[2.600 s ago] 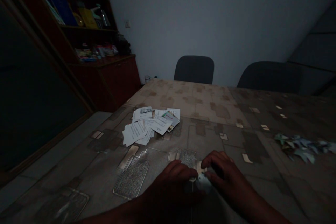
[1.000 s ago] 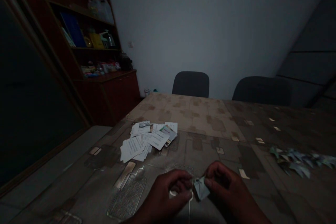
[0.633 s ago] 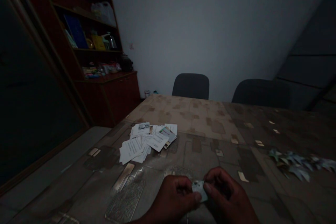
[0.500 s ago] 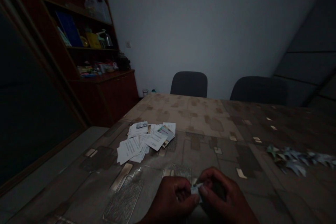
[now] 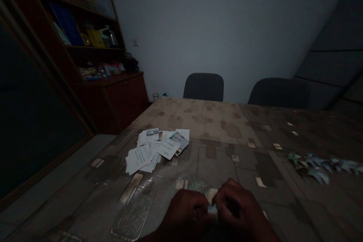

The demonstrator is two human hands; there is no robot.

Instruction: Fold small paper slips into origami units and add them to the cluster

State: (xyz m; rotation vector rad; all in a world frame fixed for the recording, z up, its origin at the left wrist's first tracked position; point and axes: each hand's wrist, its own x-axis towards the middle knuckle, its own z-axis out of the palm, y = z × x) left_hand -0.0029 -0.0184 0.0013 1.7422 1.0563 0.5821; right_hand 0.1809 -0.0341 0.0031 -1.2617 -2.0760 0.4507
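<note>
Since a second ago, the left hand (image 5: 185, 211) has moved in to meet the right hand (image 5: 239, 208) at the small pale paper (image 5: 212, 210). Both hands now pinch it between their fingertips, above the near edge of the bench (image 5: 221, 162) (most of it is covered, and its shape seems folded, though the light is dim). Farther off, printed cards (image 5: 141, 157) lie overlapping on the left, and a cluster of pointed, pale pieces (image 5: 317, 168) on the right. Two dark chairs (image 5: 203, 87) stand at the far side.
</note>
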